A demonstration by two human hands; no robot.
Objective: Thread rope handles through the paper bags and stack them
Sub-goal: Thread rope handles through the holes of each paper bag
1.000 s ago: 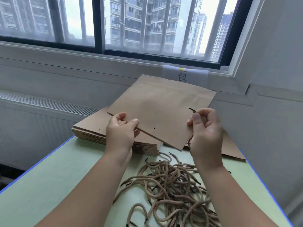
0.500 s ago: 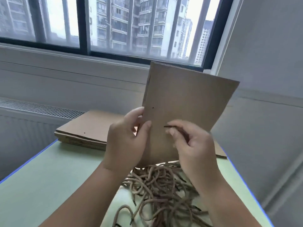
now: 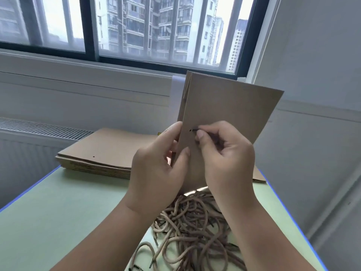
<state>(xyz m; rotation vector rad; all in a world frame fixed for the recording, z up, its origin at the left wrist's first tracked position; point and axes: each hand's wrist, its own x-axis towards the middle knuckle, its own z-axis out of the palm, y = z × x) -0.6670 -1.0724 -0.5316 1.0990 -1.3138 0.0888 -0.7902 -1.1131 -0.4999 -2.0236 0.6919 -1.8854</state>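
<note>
Holding the paper bag (image 3: 230,106) upright above the table (image 3: 58,212), the left hand (image 3: 156,169) pinches its left edge while the right hand (image 3: 224,159) pinches a dark rope tip (image 3: 195,130). That tip lies level, pointing left, just beside the punched hole (image 3: 190,130), so the right hand is the nearer one.

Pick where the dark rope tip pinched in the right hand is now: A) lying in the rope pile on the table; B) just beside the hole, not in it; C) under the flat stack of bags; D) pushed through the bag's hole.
B: the rope tip pinched by the right hand points at the hole in the paper bag that the left hand grips, just right of it, the hole a clear dark dot.
</note>
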